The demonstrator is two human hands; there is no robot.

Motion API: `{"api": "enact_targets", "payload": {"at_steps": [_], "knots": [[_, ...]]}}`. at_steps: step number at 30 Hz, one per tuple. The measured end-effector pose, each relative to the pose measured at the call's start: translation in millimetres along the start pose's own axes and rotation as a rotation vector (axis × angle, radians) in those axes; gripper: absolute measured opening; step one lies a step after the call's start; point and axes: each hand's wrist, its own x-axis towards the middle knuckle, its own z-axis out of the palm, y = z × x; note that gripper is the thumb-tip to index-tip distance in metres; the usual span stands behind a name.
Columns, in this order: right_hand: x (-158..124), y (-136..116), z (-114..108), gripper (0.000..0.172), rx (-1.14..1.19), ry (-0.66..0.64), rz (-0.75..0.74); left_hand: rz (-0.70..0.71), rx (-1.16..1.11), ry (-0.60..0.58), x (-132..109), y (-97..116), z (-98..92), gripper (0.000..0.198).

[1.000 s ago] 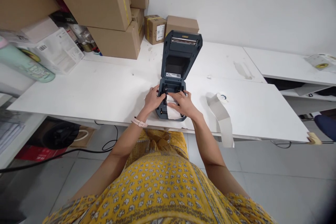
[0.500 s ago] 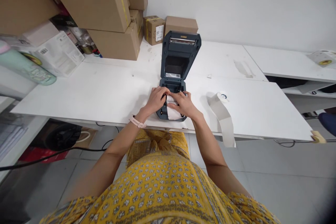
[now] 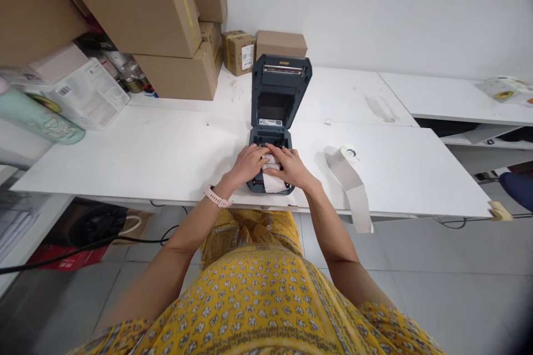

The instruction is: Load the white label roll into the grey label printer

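A dark blue label printer (image 3: 280,82) stands near the table's front edge with its lid tipped back. Inside its lower half sits a white label roll (image 3: 273,182), its loose end lying over the printer's front. My left hand (image 3: 247,164) reaches in from the left, fingers curled over the roll's far left side. From the right, my right hand (image 3: 292,167) grips the same roll, its thumb lying across the paper. The fingertips of both hands nearly meet above the roll, and they hide its upper part and the holders beside it.
On the white table (image 3: 175,150), a second label roll (image 3: 347,169) lies to the right, its strip hanging over the front edge. Cardboard boxes (image 3: 137,11) are stacked at the back left. A mint green bottle (image 3: 45,116) lies at far left. A black cable (image 3: 125,239) runs below.
Both hands remain at the roll in the printer. My right fingers have drawn closer to my left ones at the roll's far side. The whole view has shifted slightly.
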Motion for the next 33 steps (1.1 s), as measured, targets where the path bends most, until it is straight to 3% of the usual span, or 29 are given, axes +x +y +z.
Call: {"api": "enact_targets", "payload": {"at_steps": [11, 14, 18, 22, 27, 33], "knots": [[-3.1, 5.8, -1.0, 0.08, 0.126, 0.0, -0.032, -0.034, -0.056, 0.025, 2.1, -1.1, -0.1, 0.021], [-12.3, 3.4, -9.9, 0.07, 0.199, 0.011, -0.031, -0.021, -0.038, 0.016, 2.3, -1.4, 0.3, 0.023], [-18.0, 5.3, -23.3, 0.044, 0.297, 0.229, 0.09, 0.009, 0.015, -0.019, 4.9, -1.7, 0.3, 0.029], [0.5, 13.2, -19.8, 0.041, 0.175, 0.451, 0.2, 0.048, 0.078, -0.077, 8.9, -0.4, -1.8, 0.03], [22.4, 19.6, 2.3, 0.04, 0.095, 0.43, 0.294, -0.01, 0.048, -0.133, 12.0, 4.3, -7.1, 0.028], [20.3, 20.3, 14.7, 0.04, 0.093, 0.49, 0.414, -0.064, 0.023, -0.193, 15.8, 7.6, -17.1, 0.027]]}}
